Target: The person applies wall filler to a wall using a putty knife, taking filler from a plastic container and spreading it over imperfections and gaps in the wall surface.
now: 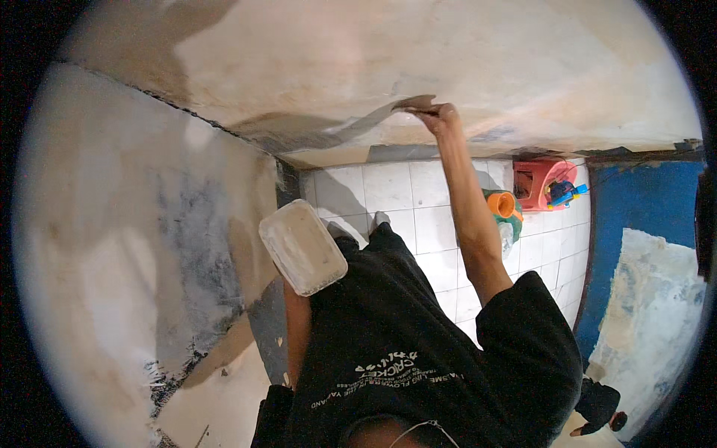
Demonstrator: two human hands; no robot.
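My right hand [442, 121] is raised against the wall [508, 60] in front, its fingers closed round a putty knife. The thin, dark blade of the putty knife [413, 103] lies close against the patchy cream plaster; its handle is mostly covered by my fingers. At my left, a white rectangular plastic tub [302, 246] is held up, tilted, with pale putty smeared over its inside. My left forearm [296, 328] runs up to the underside of the tub, which hides most of the left hand and its fingers.
A second wall [112, 246] with dark patches meets the front wall at the left corner. White floor tiles [433, 183] carry a pink plastic stool [532, 187] with a blue-and-yellow object [565, 194], and an orange cup-shaped item [502, 203]. Another person [597, 405] is at lower right.
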